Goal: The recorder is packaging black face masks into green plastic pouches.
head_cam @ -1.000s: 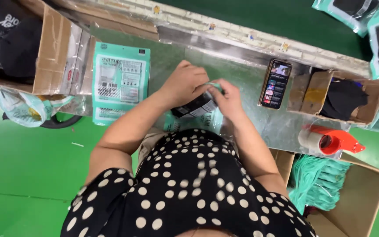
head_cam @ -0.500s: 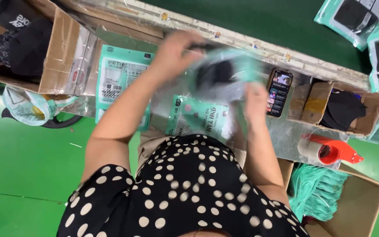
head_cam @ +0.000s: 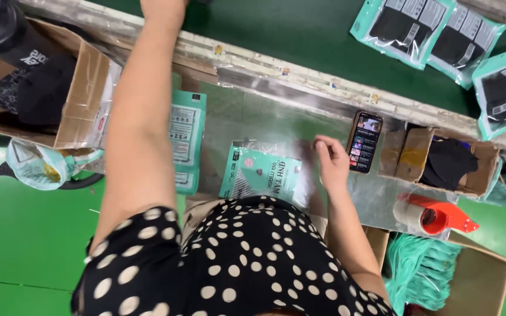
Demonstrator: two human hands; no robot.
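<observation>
Gone from both hands is the filled pouch; right hand (head_cam: 330,161), fingers loosely together, touches the empty pouch (head_cam: 263,175).

Teal pouches (head_cam: 263,175), black white-dotted dress (head_cam: 247,263), orange tape dispenser (head_cam: 440,215).

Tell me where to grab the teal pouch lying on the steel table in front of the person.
Pinch the teal pouch at its clear right-hand edge, coming from the right where the right hand rests. It lies flat, so a thin free edge is probably easier for the fingers to lift than the middle.
</observation>
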